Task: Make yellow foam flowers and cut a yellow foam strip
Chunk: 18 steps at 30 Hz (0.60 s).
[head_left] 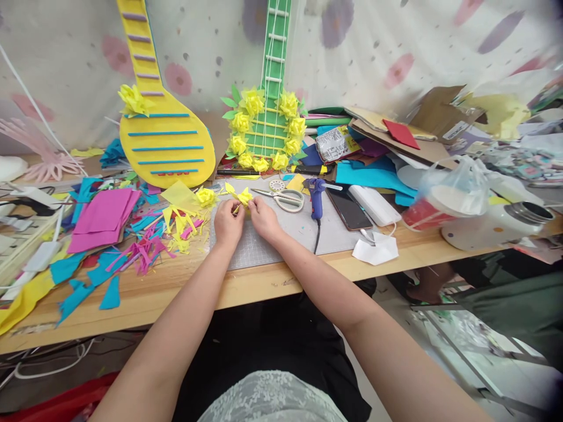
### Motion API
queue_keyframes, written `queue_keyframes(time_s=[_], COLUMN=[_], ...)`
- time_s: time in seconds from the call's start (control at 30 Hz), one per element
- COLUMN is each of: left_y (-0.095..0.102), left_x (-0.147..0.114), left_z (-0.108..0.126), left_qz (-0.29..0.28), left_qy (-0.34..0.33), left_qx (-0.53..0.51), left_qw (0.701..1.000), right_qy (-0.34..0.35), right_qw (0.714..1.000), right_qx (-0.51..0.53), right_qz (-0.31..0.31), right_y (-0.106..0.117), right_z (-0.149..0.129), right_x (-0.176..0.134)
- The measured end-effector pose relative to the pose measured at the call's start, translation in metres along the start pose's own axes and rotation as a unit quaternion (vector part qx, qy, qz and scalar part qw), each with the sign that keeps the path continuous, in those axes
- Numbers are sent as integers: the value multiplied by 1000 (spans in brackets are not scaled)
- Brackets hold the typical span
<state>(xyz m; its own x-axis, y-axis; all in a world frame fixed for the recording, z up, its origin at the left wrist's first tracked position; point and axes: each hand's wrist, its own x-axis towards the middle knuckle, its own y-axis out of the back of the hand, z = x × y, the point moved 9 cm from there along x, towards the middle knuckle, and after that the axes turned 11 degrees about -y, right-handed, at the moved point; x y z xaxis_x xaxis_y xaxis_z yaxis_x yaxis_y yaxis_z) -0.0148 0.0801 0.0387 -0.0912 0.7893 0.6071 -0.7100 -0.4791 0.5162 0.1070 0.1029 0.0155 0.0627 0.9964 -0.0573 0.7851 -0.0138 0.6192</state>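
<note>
My left hand (pixel 229 223) and my right hand (pixel 264 218) are close together over the grey cutting mat (pixel 290 231). Fingers of both are pinched on a small yellow craft flower (pixel 244 197), partly covered by the fingertips. Another yellow flower (pixel 205 197) lies just left of my left hand, near yellow scraps (pixel 180 223). Beyond my right hand are scissors (pixel 285 200) with pale handles and a blue glue gun (pixel 316 198). Behind stand a green guitar-shaped craft (pixel 273 126) ringed with yellow flowers and a yellow lute-shaped craft (pixel 167 140) with blue strips.
Magenta sheets (pixel 105 220) and blue and pink scraps crowd the left side. To the right lie a phone (pixel 349 208), a white power bank (pixel 373 205), a bagged tub (pixel 444 202) and an open white bottle (pixel 488 225). Another person's leg (pixel 433 281) shows at lower right.
</note>
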Motion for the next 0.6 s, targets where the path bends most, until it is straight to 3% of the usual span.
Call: queue_keyframes(time_s=[0.17,0.6], left_y=[4,-2], left_x=[-1,-3], left_z=[1,-6], left_qz=[22,5], left_qy=[-9,23], left_qx=[10,-19], left_qw=[1000,1000], right_qy=[15,6], right_qw=[1000,999], right_qx=[11,-39], right_qz=[-17,10], right_y=[-2,1], right_z=[-7,-3], right_x=[-5,-3])
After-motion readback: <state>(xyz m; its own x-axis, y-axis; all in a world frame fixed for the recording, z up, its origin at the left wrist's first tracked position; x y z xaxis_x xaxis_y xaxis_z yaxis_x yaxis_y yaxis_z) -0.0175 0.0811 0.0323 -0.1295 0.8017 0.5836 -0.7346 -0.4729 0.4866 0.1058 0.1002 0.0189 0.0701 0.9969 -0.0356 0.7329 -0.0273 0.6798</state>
